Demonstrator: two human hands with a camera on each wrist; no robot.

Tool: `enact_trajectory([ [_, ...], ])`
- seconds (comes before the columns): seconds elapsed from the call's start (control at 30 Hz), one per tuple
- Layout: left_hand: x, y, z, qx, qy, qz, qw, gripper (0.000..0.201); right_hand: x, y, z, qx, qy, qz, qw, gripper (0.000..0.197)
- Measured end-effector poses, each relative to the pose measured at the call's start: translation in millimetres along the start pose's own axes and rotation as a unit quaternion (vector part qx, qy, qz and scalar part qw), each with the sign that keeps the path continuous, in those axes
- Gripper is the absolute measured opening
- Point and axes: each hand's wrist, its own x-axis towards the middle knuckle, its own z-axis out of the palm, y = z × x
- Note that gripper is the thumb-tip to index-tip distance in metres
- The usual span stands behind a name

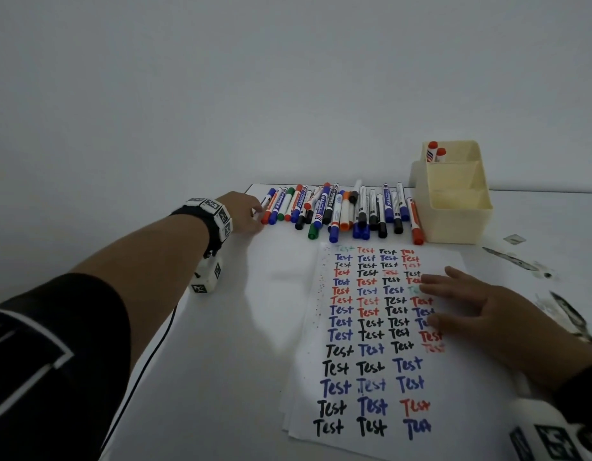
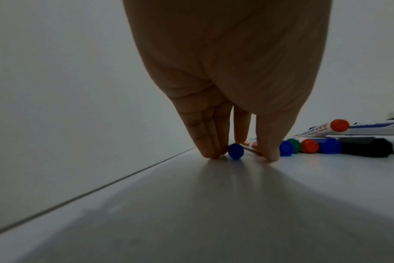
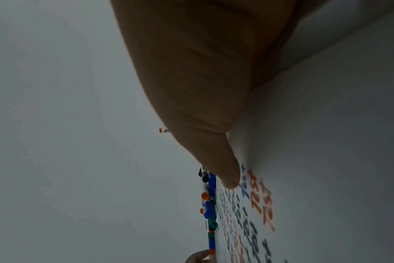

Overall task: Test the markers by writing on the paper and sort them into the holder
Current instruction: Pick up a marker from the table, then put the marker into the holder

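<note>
The blue-capped marker [image 2: 236, 151] at the left end of the marker row [image 1: 341, 209] is lying on the white tabletop [image 1: 248, 314], with its cap end facing the left wrist camera. The left hand [image 1: 243, 214] is reaching to this end of the row; in the left wrist view its fingers [image 2: 210, 142] are pointing down on one side of the blue cap and the thumb [image 2: 270, 142] on the other, with the tips meeting the tabletop. Whether the digits are actually gripping the marker cannot be told; it is sitting between them, not lifted. The rest of the row, with blue, red, green, orange and black caps, is lying side by side, with some markers overlapping, along the far edge of the tabletop and extending right toward the cream plastic holder [image 1: 454, 207]. The holder is standing upright at the right end of the row and is showing stepped compartments; two red-capped markers [image 1: 436, 153] are standing in its rear compartment. In front of the row, the paper [image 1: 381, 377] is lying flat, filled with rows of the word "Test" in black, blue and red ink. The right hand [image 1: 480, 304] is resting palm down on the right side of the paper with fingers extended and spread, holding nothing. Dark ink smudges [image 1: 510, 257] are marking the tabletop to the right of the paper.
</note>
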Motion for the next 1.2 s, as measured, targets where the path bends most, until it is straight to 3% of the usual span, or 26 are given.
enact_trajectory([
  [0.3,-7.8,-19.9,-0.3,0.009,0.049,-0.02,0.999,0.028,-3.6,-0.7,0.4,0.035,0.024,0.008,0.999,0.046],
  [0.5,-22.8,-28.8,-17.1,-0.083,0.171,-0.018,0.982,0.028,-10.8,-8.9,-0.8,0.055,0.032,0.025,0.998,0.045],
  [0.67,-43.2,-9.5,-39.3,-0.178,0.276,0.049,0.943,0.015,-14.8,-18.4,-3.8,0.065,0.026,0.052,0.996,0.048],
  [0.87,-79.4,48.2,-57.2,-0.271,0.263,0.162,0.912,0.02,-13.5,-21.2,-4.9,0.127,0.063,0.065,0.988,0.045],
  [1.07,-119.1,114.7,-70.3,-0.332,0.232,0.253,0.879,0.021,-13.6,-47.0,-11.6,0.049,0.133,-0.065,0.988,0.049],
  [1.2,-141.9,149.0,-77.5,-0.302,0.232,0.336,0.862,0.02,-11.4,-77.4,-17.1,0.025,0.171,-0.115,0.978,0.054],
])
